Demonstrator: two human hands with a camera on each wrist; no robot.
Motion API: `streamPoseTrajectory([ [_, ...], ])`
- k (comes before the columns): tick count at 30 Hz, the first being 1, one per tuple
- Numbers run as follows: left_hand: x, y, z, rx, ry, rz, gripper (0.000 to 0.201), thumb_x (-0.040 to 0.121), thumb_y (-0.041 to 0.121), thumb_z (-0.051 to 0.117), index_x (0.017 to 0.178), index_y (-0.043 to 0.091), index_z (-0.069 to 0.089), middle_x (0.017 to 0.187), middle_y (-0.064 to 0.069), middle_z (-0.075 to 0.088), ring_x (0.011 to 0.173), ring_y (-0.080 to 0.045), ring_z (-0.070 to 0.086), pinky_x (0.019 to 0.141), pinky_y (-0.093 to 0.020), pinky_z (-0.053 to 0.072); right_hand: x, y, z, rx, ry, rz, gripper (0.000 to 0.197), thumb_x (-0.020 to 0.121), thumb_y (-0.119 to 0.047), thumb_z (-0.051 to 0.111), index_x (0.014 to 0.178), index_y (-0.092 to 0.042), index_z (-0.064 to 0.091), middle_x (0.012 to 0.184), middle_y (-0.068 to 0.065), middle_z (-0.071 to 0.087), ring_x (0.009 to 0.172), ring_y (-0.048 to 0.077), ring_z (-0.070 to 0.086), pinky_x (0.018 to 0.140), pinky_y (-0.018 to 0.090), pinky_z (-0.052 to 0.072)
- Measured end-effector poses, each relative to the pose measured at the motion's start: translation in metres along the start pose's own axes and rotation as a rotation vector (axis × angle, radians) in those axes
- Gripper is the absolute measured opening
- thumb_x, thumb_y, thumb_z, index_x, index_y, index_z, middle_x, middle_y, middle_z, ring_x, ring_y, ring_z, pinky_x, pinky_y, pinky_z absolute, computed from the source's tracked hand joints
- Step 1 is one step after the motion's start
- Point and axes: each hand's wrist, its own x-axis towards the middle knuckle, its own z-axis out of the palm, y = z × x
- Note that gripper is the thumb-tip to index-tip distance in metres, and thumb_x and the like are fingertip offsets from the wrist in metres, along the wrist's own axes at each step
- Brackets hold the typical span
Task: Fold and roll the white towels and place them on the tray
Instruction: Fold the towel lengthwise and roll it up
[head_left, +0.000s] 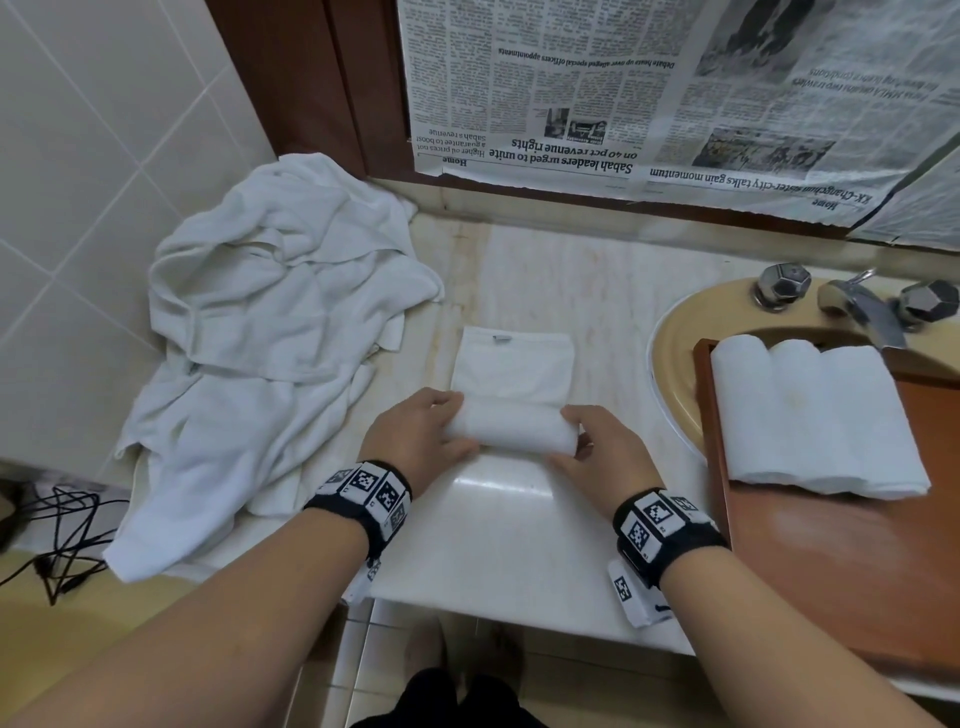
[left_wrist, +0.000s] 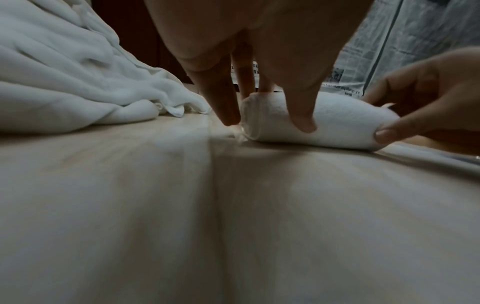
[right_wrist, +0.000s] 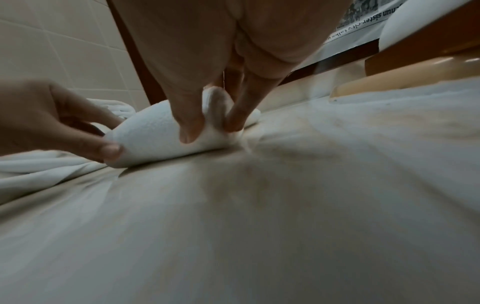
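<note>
A small white towel (head_left: 511, 371) lies folded on the marble counter, its near part wound into a roll (head_left: 511, 428). My left hand (head_left: 423, 436) grips the roll's left end, thumb in front and fingers over the top. My right hand (head_left: 597, 447) grips the right end the same way. The left wrist view has the roll (left_wrist: 335, 121) under my left hand (left_wrist: 259, 98), and the right wrist view has the roll (right_wrist: 153, 139) under my right hand (right_wrist: 207, 123). Three rolled white towels (head_left: 810, 415) lie side by side on the wooden tray (head_left: 831, 561) at right.
A heap of loose white towels (head_left: 270, 343) covers the counter's left side. The tray sits over a beige sink (head_left: 675, 364) with chrome taps (head_left: 862, 306). Newspaper (head_left: 649, 98) covers the wall behind. Black cables (head_left: 62, 540) hang at the lower left.
</note>
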Motion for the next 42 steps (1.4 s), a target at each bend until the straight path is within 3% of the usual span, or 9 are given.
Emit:
streamPoseTrajectory([
  [4, -0.006, -0.011, 0.000, -0.014, 0.006, 0.028, 0.067, 0.086, 0.061, 0.070, 0.146, 0.036, 0.053, 0.142, 0.017, 0.054, 0.129, -0.011, 0.050, 0.107, -0.031, 0.042, -0.005, -0.007, -0.010, -0.230, 0.025, -0.108, 0.059, 0.075, -0.042, 0.084, 0.125, -0.024, 0.061, 0.095, -0.027, 0.041, 0.117, 0.016, 0.041, 0.105, 0.036, 0.037],
  [7, -0.013, -0.017, 0.002, -0.045, -0.002, 0.028, 0.066, 0.084, 0.064, 0.070, 0.144, 0.039, 0.055, 0.137, 0.020, 0.058, 0.125, -0.009, 0.053, 0.105, -0.032, 0.044, -0.006, 0.001, -0.010, -0.225, -0.044, -0.131, 0.076, 0.070, -0.052, 0.083, 0.137, -0.031, 0.054, 0.107, -0.032, 0.047, 0.127, 0.006, 0.028, 0.111, 0.035, 0.028],
  [15, -0.028, -0.030, 0.009, -0.174, 0.008, 0.017, 0.071, 0.073, 0.076, 0.069, 0.136, 0.043, 0.063, 0.116, 0.026, 0.064, 0.101, 0.002, 0.059, 0.096, -0.023, 0.047, -0.007, 0.015, -0.003, -0.090, -0.127, -0.046, 0.055, 0.060, -0.055, 0.087, 0.098, -0.038, 0.052, 0.149, -0.025, 0.041, 0.144, 0.010, 0.018, 0.106, 0.029, 0.018],
  [24, -0.023, -0.033, 0.009, -0.241, 0.014, 0.011, 0.054, 0.079, 0.067, 0.073, 0.128, 0.045, 0.068, 0.100, 0.018, 0.066, 0.091, 0.002, 0.059, 0.088, -0.018, 0.045, -0.002, 0.003, -0.020, -0.056, -0.183, 0.029, 0.080, 0.074, -0.044, 0.088, 0.145, -0.030, 0.052, 0.103, -0.046, 0.025, 0.149, 0.006, 0.016, 0.124, 0.036, 0.014],
  [27, -0.018, -0.031, 0.009, -0.281, 0.000, -0.005, 0.044, 0.085, 0.061, 0.071, 0.126, 0.046, 0.068, 0.093, 0.012, 0.061, 0.091, 0.000, 0.056, 0.081, -0.015, 0.038, 0.000, 0.007, -0.024, -0.002, -0.196, 0.066, 0.077, 0.076, -0.048, 0.086, 0.144, -0.040, 0.052, 0.108, -0.042, 0.033, 0.143, 0.004, 0.020, 0.124, 0.038, 0.017],
  [30, -0.015, -0.029, 0.014, -0.327, 0.016, -0.055, 0.044, 0.089, 0.058, 0.068, 0.130, 0.041, 0.067, 0.091, 0.010, 0.059, 0.093, -0.007, 0.056, 0.084, -0.021, 0.040, 0.005, 0.015, -0.021, 0.023, -0.160, 0.037, 0.051, 0.068, -0.062, 0.085, 0.112, -0.044, 0.067, 0.131, -0.031, 0.046, 0.137, 0.002, 0.028, 0.119, 0.038, 0.027],
  [35, -0.014, -0.016, 0.010, -0.332, 0.008, -0.160, 0.024, 0.096, 0.057, 0.060, 0.100, 0.036, 0.072, 0.090, 0.008, 0.062, 0.090, -0.015, 0.058, 0.080, -0.028, 0.040, 0.015, 0.016, -0.016, 0.094, -0.167, 0.063, 0.018, 0.082, -0.056, 0.078, 0.085, -0.040, 0.070, 0.106, -0.010, 0.058, 0.107, 0.010, 0.055, 0.091, 0.022, 0.041],
  [38, -0.012, -0.006, 0.006, -0.324, 0.008, -0.230, 0.037, 0.098, 0.060, 0.054, 0.079, 0.028, 0.061, 0.093, 0.002, 0.066, 0.092, -0.021, 0.060, 0.083, -0.033, 0.044, 0.018, 0.014, -0.017, 0.237, -0.174, 0.163, 0.052, 0.084, -0.051, 0.078, 0.069, -0.005, 0.060, 0.074, 0.001, 0.052, 0.068, 0.017, 0.049, 0.065, 0.027, 0.032],
  [42, -0.004, -0.002, 0.004, -0.219, -0.017, -0.273, 0.058, 0.097, 0.070, 0.042, 0.077, 0.021, 0.066, 0.081, 0.002, 0.066, 0.082, -0.021, 0.061, 0.073, -0.033, 0.043, 0.025, 0.013, -0.018, 0.324, -0.138, 0.264, 0.061, 0.081, -0.051, 0.081, 0.072, 0.005, 0.060, 0.067, 0.005, 0.051, 0.063, 0.017, 0.046, 0.064, 0.029, 0.035],
])
